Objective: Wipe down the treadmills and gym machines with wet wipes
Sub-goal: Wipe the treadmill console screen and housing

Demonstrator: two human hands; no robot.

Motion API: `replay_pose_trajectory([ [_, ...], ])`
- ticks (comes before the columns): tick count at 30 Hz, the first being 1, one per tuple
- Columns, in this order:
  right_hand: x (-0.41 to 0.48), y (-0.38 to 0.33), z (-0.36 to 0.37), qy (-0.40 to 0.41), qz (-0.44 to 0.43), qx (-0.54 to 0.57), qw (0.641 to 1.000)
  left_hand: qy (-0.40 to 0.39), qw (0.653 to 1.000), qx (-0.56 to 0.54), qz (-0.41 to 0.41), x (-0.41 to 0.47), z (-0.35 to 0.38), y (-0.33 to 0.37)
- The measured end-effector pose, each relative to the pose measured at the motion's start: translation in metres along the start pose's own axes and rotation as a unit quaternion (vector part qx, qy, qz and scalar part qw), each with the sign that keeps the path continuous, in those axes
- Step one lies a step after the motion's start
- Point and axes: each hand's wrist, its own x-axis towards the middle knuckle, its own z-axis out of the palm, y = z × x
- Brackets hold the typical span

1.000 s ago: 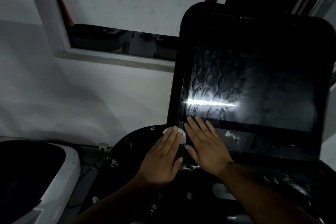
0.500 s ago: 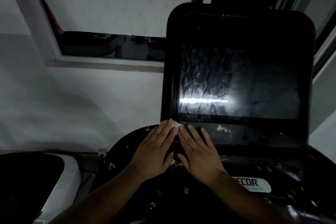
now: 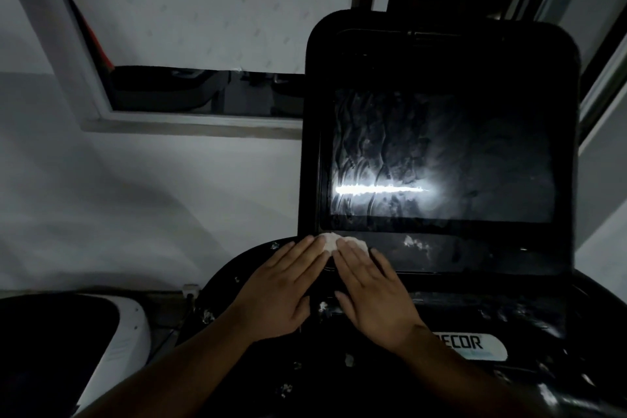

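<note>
Now pinned under flat, straight fingertips of left hand (image 3: 278,292) and right hand (image 3: 373,292) (nothing pinched): wet wipe (image 3: 330,243), just below the screen (image 3: 441,159)'s lower-left corner. Lying lengthwise along that bottom edge; remaining strip probably rightward, nearer the right hand.

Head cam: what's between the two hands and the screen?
Head view: the white wet wipe, pressed under the fingertips of left hand and right hand, then a thin strip of the console's dark bezel below the screen.

A dim gym; a black treadmill console (image 3: 441,54) with a maker's badge (image 3: 481,346) stands right. Another machine (image 3: 132,326) sits near left.
</note>
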Motion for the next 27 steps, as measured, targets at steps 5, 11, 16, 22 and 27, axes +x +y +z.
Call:
replay_pose_trajectory([
  [5,0.009,-0.006,-0.01,0.003,0.046,0.011,0.999,-0.006,1.0,0.019,0.0,0.004,-0.001,-0.001],
  [11,0.004,-0.02,-0.008,-0.032,0.068,0.011,0.997,-0.014,0.999,0.023,0.029,-0.01,-0.003,-0.016],
  [16,0.008,-0.017,-0.017,-0.013,0.114,0.021,0.993,-0.011,0.999,0.039,0.034,0.001,-0.003,-0.011],
  [22,0.013,-0.025,-0.007,-0.025,0.117,0.004,0.993,-0.018,0.999,0.046,0.023,0.006,-0.001,-0.004],
  [27,-0.004,-0.024,-0.002,-0.025,0.137,-0.015,0.99,-0.014,0.998,0.064,0.018,0.002,0.001,-0.008],
])
